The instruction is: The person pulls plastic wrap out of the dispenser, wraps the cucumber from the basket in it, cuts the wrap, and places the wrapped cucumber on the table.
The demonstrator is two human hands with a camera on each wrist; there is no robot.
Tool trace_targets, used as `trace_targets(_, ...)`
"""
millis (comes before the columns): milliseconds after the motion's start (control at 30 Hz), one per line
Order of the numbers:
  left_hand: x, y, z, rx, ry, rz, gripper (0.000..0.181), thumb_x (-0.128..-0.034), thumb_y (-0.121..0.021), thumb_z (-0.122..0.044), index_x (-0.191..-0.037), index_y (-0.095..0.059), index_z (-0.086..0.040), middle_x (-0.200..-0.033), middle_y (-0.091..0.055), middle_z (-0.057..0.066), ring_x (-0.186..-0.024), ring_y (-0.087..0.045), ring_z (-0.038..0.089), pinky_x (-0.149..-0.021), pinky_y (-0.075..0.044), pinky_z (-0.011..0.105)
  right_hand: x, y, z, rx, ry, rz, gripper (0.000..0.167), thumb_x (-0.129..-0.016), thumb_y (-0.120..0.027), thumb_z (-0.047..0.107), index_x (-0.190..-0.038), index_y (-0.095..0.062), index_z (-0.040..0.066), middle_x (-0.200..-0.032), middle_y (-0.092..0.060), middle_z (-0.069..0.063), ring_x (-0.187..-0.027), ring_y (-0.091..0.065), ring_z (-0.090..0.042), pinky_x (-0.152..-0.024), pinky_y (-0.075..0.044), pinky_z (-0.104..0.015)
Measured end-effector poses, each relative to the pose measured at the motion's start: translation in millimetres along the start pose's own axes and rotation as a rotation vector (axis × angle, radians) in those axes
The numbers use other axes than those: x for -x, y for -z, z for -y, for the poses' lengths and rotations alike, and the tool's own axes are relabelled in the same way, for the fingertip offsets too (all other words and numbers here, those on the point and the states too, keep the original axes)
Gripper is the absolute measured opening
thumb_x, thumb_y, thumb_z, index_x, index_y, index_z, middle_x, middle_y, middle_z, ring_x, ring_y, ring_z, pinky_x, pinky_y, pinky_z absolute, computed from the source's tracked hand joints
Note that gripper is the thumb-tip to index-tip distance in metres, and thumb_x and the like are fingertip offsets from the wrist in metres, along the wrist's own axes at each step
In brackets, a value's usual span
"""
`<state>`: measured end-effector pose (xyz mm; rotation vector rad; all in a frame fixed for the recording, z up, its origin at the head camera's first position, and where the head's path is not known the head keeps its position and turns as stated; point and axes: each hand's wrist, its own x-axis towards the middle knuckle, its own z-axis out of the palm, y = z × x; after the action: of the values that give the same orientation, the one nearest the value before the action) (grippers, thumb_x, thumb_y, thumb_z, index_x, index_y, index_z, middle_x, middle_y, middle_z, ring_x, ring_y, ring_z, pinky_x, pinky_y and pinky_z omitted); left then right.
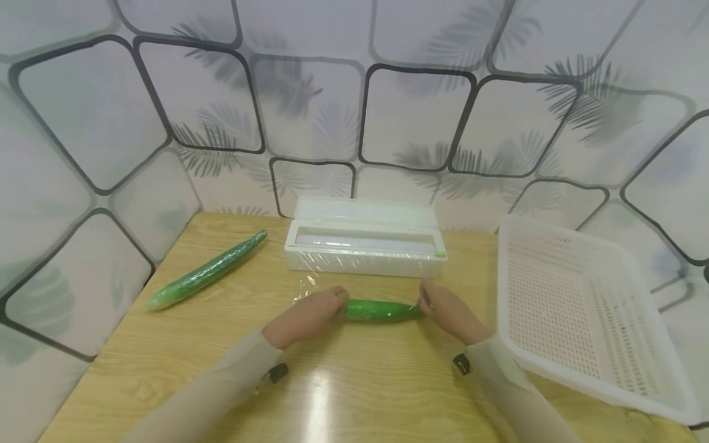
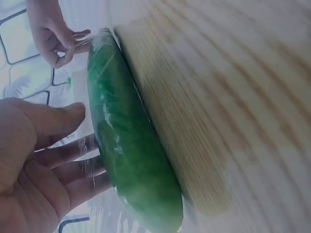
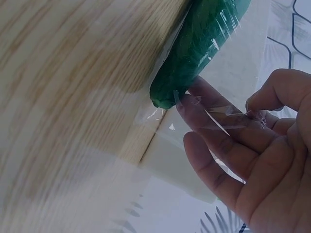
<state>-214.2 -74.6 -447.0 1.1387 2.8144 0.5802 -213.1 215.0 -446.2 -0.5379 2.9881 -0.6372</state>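
A green cucumber [image 1: 382,310] lies crosswise on the wooden table, with clear cling film [image 2: 104,80] stretched over its skin. My left hand [image 1: 310,312] is at its left end; in the left wrist view the fingers [image 2: 70,172] reach nearly straight to the film-covered side, the thumb standing apart from it. At the other end, my right hand [image 1: 450,309] pinches a gathered bit of film between thumb and forefinger, its remaining fingers loosely extended. Behind the cucumber is a white cling film box [image 1: 365,264], lid raised, with film hanging from its front toward the left hand.
Another cucumber [image 1: 207,275], wrapped in film, lies slanted at the table's left. A white plastic basket [image 1: 503,295] with perforated sides stands at the right, close to the right forearm. A patterned wall [image 1: 316,111] rises directly behind the table.
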Motion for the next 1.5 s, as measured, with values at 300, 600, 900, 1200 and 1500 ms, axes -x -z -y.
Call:
trace_targets(300,-9.0,8.7,10.3,0.2,0.105,-0.003,0.013,-0.0931,-0.052,-0.009,-0.081,-0.051,-0.012,-0.075,-0.056,-0.003,-0.072,-0.052,0.009,-0.067,-0.049,0.022,-3.9,-2.2,-3.4,-0.024,-0.013,-0.055,0.013,-0.092,-0.048,0.004,-0.08,-0.045,0.009,-0.074,-0.062,-0.005,-0.068,-0.06,-0.018,-0.053,-0.042,-0.02)
trace_targets(600,-20.2,5.7,27.9,0.207,0.044,0.002,0.012,-0.0848,-0.065,-0.008,-0.077,-0.057,-0.013,-0.078,-0.064,-0.004,-0.092,-0.066,0.017,-0.084,-0.055,0.029,-13.9,-6.2,-8.4,0.024,-0.045,-0.053,0.007,-0.089,-0.056,0.007,-0.082,-0.056,0.006,-0.074,-0.063,-0.004,-0.067,-0.058,-0.015,-0.062,-0.05,-0.029)
trace_targets(900,-23.2,5.6,40.1,0.355,0.014,0.043,0.01,-0.0871,-0.062,-0.009,-0.078,-0.06,-0.012,-0.077,-0.064,-0.004,-0.084,-0.064,0.015,-0.08,-0.055,0.029,-17.2,-8.8,-11.5,0.141,0.004,-0.198,0.012,-0.078,-0.071,0.006,-0.072,-0.06,0.007,-0.072,-0.062,-0.006,-0.068,-0.057,-0.021,-0.065,-0.051,-0.037)
trace_targets(1200,-27.0,5.0,50.3,0.363,-0.005,0.042,0.005,-0.086,-0.064,-0.011,-0.081,-0.063,-0.011,-0.087,-0.067,0.001,-0.094,-0.067,0.021,-0.085,-0.055,0.029,-20.7,-11.5,9.6,0.068,0.28,-0.179,0.009,-0.083,-0.064,0.0,-0.09,-0.068,0.003,-0.088,-0.068,-0.007,-0.084,-0.063,-0.021,-0.079,-0.055,-0.035)
trace_targets(1500,-33.0,8.8,57.3,0.405,0.002,0.08,0.006,-0.0888,-0.061,-0.015,-0.089,-0.064,-0.01,-0.093,-0.068,0.002,-0.1,-0.066,0.021,-0.091,-0.053,0.03,-24.0,-15.8,22.0,0.079,0.265,0.022,0.032,-0.077,-0.074,0.018,-0.105,-0.065,0.006,-0.097,-0.064,-0.003,-0.089,-0.059,-0.016,-0.084,-0.053,-0.035)
